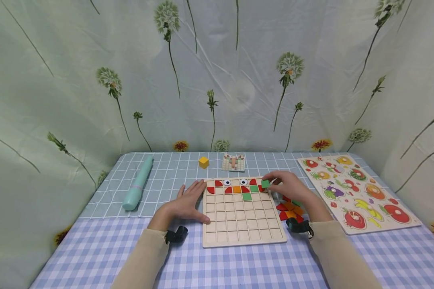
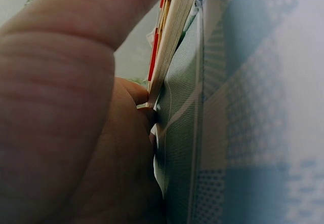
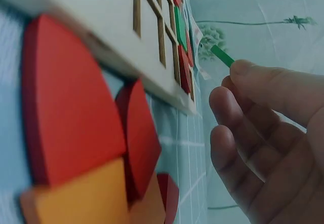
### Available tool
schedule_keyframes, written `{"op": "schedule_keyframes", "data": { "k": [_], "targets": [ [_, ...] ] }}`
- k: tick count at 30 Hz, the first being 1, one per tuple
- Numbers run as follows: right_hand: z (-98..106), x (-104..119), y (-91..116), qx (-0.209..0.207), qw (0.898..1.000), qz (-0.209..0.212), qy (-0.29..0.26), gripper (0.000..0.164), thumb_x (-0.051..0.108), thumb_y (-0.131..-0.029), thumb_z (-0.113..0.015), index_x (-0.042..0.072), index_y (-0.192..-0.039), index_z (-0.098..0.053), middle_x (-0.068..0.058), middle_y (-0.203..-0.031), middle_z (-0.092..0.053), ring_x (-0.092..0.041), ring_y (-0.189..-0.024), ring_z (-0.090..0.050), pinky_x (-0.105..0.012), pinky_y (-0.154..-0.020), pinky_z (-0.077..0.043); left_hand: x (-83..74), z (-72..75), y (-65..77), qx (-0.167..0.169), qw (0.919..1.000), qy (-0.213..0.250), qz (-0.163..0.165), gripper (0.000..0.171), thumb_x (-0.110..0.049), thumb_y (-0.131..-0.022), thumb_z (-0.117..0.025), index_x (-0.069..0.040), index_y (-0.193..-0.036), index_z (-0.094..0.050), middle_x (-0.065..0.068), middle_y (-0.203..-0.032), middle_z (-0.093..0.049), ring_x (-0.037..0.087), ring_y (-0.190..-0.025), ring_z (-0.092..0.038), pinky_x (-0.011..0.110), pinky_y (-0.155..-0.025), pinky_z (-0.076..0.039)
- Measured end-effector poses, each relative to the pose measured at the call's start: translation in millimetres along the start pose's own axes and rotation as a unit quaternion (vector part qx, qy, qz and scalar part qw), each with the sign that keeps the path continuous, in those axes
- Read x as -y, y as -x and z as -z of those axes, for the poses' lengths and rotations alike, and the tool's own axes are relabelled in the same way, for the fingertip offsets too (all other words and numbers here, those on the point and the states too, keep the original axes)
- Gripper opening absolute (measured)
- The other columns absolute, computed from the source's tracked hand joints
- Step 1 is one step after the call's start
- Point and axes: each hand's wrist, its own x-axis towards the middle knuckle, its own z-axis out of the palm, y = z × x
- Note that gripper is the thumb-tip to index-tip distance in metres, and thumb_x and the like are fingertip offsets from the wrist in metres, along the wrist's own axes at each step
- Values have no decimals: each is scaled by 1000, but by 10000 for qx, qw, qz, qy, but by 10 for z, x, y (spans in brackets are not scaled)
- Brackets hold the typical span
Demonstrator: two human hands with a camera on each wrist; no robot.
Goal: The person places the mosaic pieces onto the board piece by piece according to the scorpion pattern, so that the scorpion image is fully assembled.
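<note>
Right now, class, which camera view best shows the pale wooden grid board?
The head view: it takes in nearly the whole pale wooden grid board, rows and columns included. The left wrist view catches just a narrow, edge-on strip; the right wrist view shows a slanted part, cropped.

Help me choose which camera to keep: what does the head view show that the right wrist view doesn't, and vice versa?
Only the head view: the left hand and the fruit puzzle.

Only the right wrist view: the gap between the green tile and the board, plus the thick sides of the loose red pieces.

Both: the right hand pinching that tile, the board, and loose red and orange pieces.
</note>
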Motion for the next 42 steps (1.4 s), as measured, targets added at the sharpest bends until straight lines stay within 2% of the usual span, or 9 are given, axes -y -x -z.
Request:
{"op": "schedule_keyframes", "data": {
  "k": [8,15,21,29,35,42],
  "targets": [
    [-53,107,-78,62,9997,207,138,27,12,-93,-69,11,-120,-70,-11,-115,-70,-23,-99,-64,-39,-86,-57,-6,0,6,15,10000,-4,45,127,-61,-68,-83,-11,-162,-13,9,-171,-7,31,-158,0,64,-122,8],
    [-128,187,-140,134,9989,435,59,25,11,-91,-71,10,-116,-72,-9,-108,-71,-20,-94,-63,-30,-78,-54,-16,-1,1,-10,10000,-21,26,127,-61,-68,-83,-10,-162,-13,9,-171,-7,31,-158,0,64,-122,7],
    [-193,254,-170,105,9978,649,37,23,9,-90,-73,10,-113,-72,-6,-98,-70,-17,-88,-62,-30,-78,-51,-18,1,-5,-8,10000,2,26,127,-61,-68,-83,-11,-162,-12,8,-171,-6,31,-158,0,64,-122,8],
    [-280,334,-230,111,9992,377,-83,23,9,-90,-73,13,-112,-70,-3,-94,-64,-17,-86,-56,-28,-74,-49,-19,-5,-9,-17,10000,1,35,127,-61,-68,-83,-11,-162,-13,8,-171,-7,31,-158,0,63,-122,8],
    [-332,412,-245,115,9982,566,-131,23,6,-89,-72,11,-111,-69,-4,-90,-63,-17,-81,-56,-30,-73,-49,-18,1,7,-14,10000,20,-28,127,-60,-69,-83,-9,-161,-13,9,-170,-7,31,-158,0,64,-122,8],
    [-401,478,-291,296,9962,781,-255,23,3,-91,-69,10,-113,-68,-5,-94,-64,-14,-80,-56,-29,-73,-49,-11,9,13,-6,10000,71,-55,127,-60,-69,-83,-9,-161,-13,9,-170,-7,31,-158,0,64,-122,8]
  ]
}}
